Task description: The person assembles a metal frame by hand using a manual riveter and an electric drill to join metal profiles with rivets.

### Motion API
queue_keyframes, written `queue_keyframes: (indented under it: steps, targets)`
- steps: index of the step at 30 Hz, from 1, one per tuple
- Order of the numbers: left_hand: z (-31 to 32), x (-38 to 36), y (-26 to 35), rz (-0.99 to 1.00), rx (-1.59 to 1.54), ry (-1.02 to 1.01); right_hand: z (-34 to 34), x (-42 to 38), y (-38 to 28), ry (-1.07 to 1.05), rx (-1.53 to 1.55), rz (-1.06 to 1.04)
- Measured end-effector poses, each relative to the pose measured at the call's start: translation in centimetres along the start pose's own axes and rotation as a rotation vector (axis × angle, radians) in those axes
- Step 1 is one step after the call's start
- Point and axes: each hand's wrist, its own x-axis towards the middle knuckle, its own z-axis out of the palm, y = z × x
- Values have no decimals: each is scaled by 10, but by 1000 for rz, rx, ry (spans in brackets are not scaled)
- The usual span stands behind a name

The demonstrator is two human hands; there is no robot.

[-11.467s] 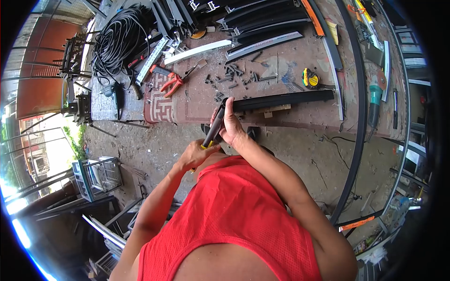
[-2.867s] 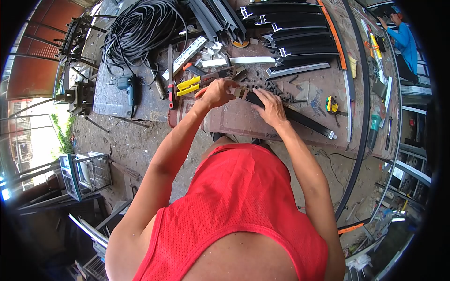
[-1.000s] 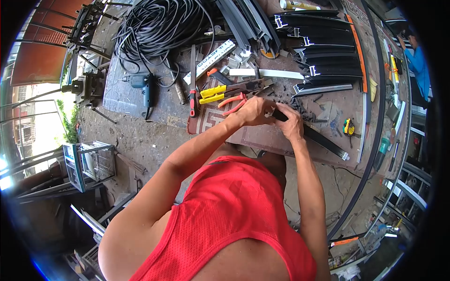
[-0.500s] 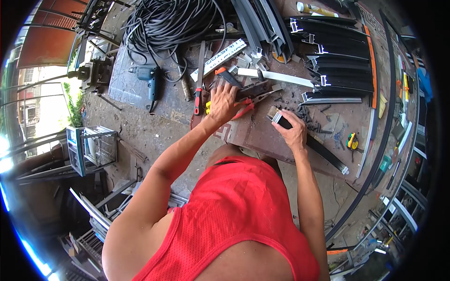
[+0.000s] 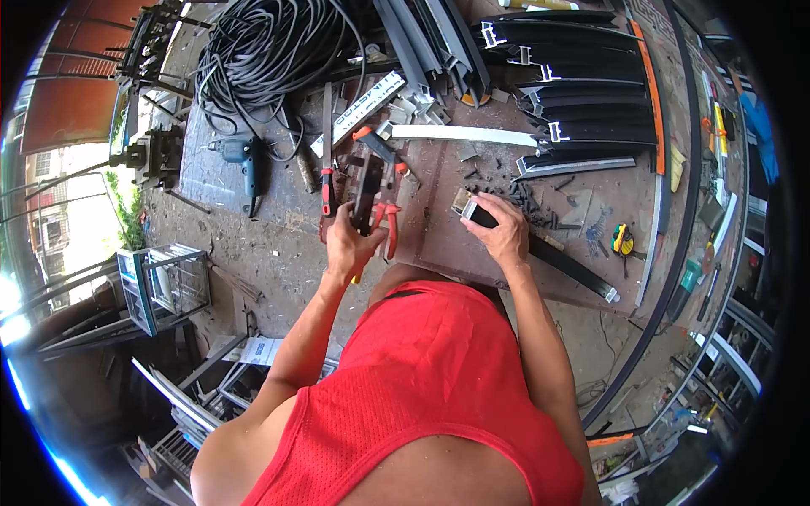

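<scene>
My left hand point(image 5: 348, 249) is closed around a dark, block-like tool point(image 5: 367, 190), smeared by motion, held upright near the table edge. Red-handled pliers point(image 5: 391, 226) lie just right of its thumb. A file with a red and black handle point(image 5: 328, 192) is to its left, and a tool with an orange-tipped grip point(image 5: 380, 147) lies beyond. My right hand point(image 5: 504, 232) grips a long black metal profile point(image 5: 574, 268) near its pale, open end. The profile lies slanted along the table's near edge. The underside of the right fingers is hidden.
A stack of black profiles point(image 5: 591, 93) fills the back right. Coiled black cable point(image 5: 270, 63) and a blue drill point(image 5: 245, 160) sit at the back left. Small black pieces point(image 5: 527, 202) and a yellow tape measure point(image 5: 623, 240) lie right of my right hand.
My left hand has drawn back toward me and left, and the dark tool is now upright in it. The right hand stays on the profile. The whole view has shifted slightly.
</scene>
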Motion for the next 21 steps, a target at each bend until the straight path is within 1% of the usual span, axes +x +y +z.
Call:
queue_keyframes:
  steps: [1, 2, 4, 5, 7, 8, 10, 11, 14, 16, 18, 19, 20, 21]
  targets:
    - [-7, 2, 8, -70, -14, 6, -2, 0, -2, 0, -6, -3]
    - [-5, 10, -5, 38, 80, 108, -3, -2, -2, 4, 1, -1]
    - [-11, 28, 7, -214, 66, 76, -1, -1, 0, 17, 19, -9]
    - [-9, 33, 11, -146, 86, 150, 0, -1, 2, 19, 4, -17]
    - [-16, 47, 5, -55, 217, 156, 5, 0, 2, 23, 35, -40]
    - [-8, 51, 5, -1, 267, 140, 2, -3, 5, 29, 29, -36]
    - [-3, 51, 32, 399, 747, 408, 1, -5, 7, 37, 49, -19]
    - [-2, 51, 61, 529, 675, 461, 2, -6, 8, 42, 38, -29]
    - [21, 62, 93, 249, -67, -126, -2, -8, 11, 48, 41, -25]
    - [41, 86, 71, 483, 93, -171, 5, -5, 10, 45, 73, -32]
    - [43, 99, 67, 603, 482, -50, 6, -4, 10, 47, 68, -29]
    - [41, 100, 72, 523, 589, -43, 4, -5, 11, 50, 73, -21]
    - [35, 105, 69, 513, 690, -70, 3, -6, 11, 48, 79, -16]
    - [33, 113, 60, 574, 690, -63, 4, -4, 8, 42, 91, -23]
